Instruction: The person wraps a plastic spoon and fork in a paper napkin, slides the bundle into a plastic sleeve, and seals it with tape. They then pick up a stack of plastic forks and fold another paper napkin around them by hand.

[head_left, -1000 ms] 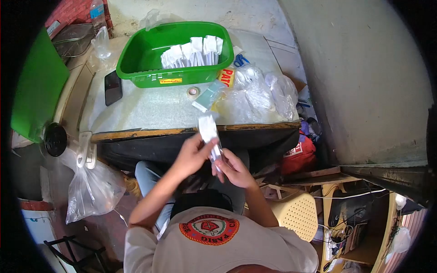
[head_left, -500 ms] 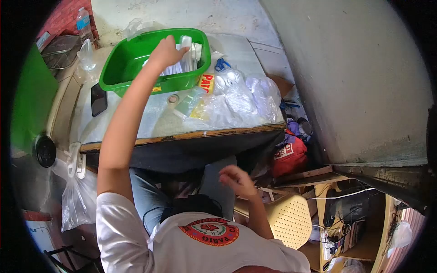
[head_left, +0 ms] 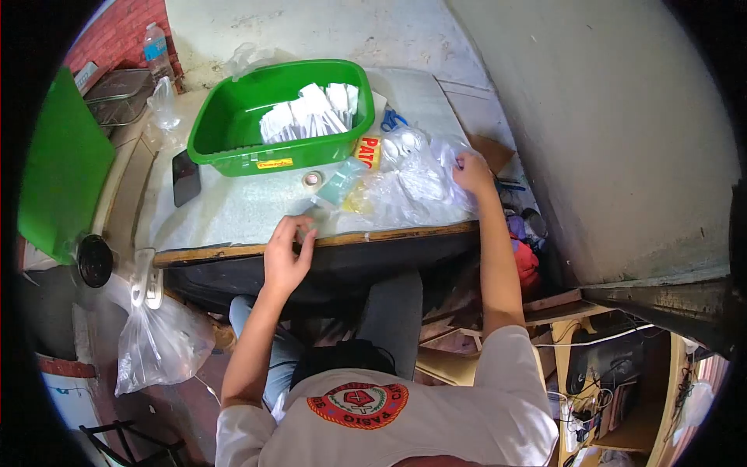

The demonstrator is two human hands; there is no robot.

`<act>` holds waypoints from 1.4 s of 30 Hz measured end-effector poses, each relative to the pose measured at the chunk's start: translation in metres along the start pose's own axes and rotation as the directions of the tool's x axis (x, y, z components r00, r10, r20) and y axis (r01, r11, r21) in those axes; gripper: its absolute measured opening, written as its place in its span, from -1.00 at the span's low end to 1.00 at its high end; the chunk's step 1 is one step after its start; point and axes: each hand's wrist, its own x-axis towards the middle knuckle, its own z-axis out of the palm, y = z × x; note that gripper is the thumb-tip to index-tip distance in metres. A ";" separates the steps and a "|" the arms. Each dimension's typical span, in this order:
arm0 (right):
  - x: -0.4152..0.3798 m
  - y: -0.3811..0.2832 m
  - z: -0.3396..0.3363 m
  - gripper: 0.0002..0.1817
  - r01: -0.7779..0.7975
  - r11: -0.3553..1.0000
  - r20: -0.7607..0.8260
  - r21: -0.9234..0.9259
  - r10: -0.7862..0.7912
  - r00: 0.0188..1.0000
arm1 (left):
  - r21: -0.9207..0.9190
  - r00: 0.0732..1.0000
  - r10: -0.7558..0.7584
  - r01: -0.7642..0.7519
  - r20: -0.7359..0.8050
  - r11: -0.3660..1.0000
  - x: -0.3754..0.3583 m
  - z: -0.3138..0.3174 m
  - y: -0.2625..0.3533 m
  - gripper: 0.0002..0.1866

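My right hand (head_left: pixel 473 173) is at the right side of the pile of clear plastic bags, its fingers closed on a plastic bag (head_left: pixel 447 159). White items show through the plastic of the neighbouring bag (head_left: pixel 420 180). Over the table's front edge, my left hand (head_left: pixel 286 255) is held with loosely curled fingers, the thumb apart and nothing between them. Beyond it stands a green basin (head_left: pixel 226 159) with several white wrapped packets (head_left: pixel 311 115) bunched in its right half. A small tape roll (head_left: pixel 312 180) lies in front of the basin.
A phone (head_left: pixel 186 179) lies left of the basin. Blue scissors (head_left: pixel 393 120) and a yellow-red packet (head_left: pixel 367 152) are to its right. A water bottle (head_left: pixel 157 53) stands at the back left. A wall (head_left: pixel 591 140) rises close on the right; a plastic bag (head_left: pixel 159 342) hangs at left.
My left hand has let go of a white packet in the basin and drawn back to the table's front edge. My right hand has risen from near my lap to the plastic bags.
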 end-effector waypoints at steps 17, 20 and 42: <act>-0.012 0.000 -0.004 -0.69 -0.198 0.962 0.029 0.185 0.196 0.980 | -0.069 0.963 -0.268 0.265 -0.039 0.962 -0.115 -0.019 -0.042 -0.89; -0.006 0.006 -0.003 -0.68 -0.271 0.952 -0.013 0.146 0.276 0.961 | -0.070 0.968 -0.251 0.249 -0.012 0.966 -0.122 -0.018 -0.043 -0.88; -0.006 -0.020 -0.013 -0.53 -0.030 0.992 0.186 -0.126 0.054 0.981 | -0.043 0.901 -0.430 0.432 0.055 0.901 -0.179 -0.028 -0.064 -0.85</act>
